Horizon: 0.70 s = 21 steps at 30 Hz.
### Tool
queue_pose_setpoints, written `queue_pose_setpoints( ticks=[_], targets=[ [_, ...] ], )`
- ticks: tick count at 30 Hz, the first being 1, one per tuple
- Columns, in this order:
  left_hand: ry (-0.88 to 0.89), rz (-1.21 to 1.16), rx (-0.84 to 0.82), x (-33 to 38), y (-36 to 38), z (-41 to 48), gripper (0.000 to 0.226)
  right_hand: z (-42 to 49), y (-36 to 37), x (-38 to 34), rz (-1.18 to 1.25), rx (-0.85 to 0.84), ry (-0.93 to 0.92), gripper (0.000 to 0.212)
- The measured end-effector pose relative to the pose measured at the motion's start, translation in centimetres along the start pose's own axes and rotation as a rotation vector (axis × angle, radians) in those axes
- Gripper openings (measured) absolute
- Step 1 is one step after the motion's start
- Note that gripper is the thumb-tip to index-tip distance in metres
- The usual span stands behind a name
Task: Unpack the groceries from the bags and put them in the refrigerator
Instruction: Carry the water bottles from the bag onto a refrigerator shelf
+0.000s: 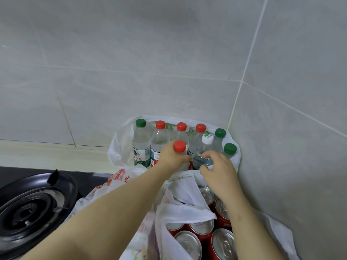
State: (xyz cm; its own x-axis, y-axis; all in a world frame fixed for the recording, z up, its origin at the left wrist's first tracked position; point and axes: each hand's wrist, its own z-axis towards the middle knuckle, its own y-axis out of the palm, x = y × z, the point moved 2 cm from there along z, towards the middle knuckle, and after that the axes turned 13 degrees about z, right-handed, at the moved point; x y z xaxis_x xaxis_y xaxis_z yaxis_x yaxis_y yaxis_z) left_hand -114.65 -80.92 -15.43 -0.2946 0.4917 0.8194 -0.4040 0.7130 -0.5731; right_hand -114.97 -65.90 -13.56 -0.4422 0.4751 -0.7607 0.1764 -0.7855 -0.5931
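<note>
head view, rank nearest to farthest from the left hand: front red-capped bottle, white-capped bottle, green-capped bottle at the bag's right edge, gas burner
From the left hand:
1. Front red-capped bottle: in its grip.
2. White-capped bottle: just to the right, held by the right hand.
3. Green-capped bottle: right edge of the bag.
4. Gas burner: far left.

- Back wall (pixel 131 53): big pale grey tiles, thin light grout lines.
- Right wall (pixel 300 91): same tile, meets the back wall at a corner (pixel 238 94).
- Pale surface (pixel 47 154) along the foot of the back wall.
- Black gas hob (pixel 11 173) lower left, round burner (pixel 28 209) with a dark ring.
- Light soft, even, with a faint sheen on the tiles.
</note>
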Motion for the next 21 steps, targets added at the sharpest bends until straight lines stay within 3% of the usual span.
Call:
queue_pose_setpoints(
  ticks=[3,7,12,17,21],
  targets=[
    [-0.012,-0.058,0.068,-0.2,-0.7,0.0,0.024,0.1,0.0,-0.4,0.013,0.014,-0.030,0.030],
    [-0.004,-0.046,0.167,-0.3,-2.3,0.2,0.022,0.7,-0.1,-0.9,0.051,0.074,-0.083,0.027],
    [-0.035,-0.036,0.175,-1.6,-4.5,0.6,0.022,2.3,0.0,-2.0,-0.005,0.040,-0.133,0.029],
    [-0.026,-0.004,0.138,-2.7,-5.4,1.1,0.026,4.5,-0.2,-2.4,-0.184,0.046,-0.164,0.032],
    [-0.062,0.075,0.119,-2.9,-5.2,1.1,0.019,6.8,0.2,-1.2,-0.476,-0.001,-0.078,0.046]
  ],
)
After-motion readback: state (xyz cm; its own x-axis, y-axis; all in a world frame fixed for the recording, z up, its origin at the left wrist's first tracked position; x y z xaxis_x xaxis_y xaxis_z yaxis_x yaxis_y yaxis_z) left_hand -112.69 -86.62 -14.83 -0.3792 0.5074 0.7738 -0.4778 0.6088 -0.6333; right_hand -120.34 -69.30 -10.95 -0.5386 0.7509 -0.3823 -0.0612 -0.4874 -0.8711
